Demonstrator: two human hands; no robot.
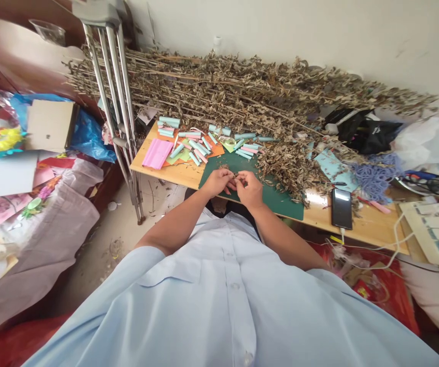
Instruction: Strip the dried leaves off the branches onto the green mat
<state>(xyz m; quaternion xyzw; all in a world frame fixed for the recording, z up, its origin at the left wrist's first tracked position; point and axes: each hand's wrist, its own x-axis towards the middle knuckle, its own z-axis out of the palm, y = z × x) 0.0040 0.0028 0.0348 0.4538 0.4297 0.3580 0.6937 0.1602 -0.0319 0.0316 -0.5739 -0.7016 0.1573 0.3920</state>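
Forearms (181, 216) converge, left hand (218, 182) and right hand (250, 189) pinching fingers closed over green mat (280, 200).

Hands, bare: two, one left hand (217, 182) and one right hand (250, 188). Green mat (280, 202): one. Phone (341, 209): one. Loose heap of dried leaves (286, 165): one. Dried stalks (219, 84): many, too tangled to count from where I stand. Small paper rolls (195, 146), pale blue and pink: more than a dozen, overlapping, exact number unclear. Flat pink piece (158, 154): one. Bluish yarn bundle (378, 176): one. Clear container (49, 32), upper left: one.
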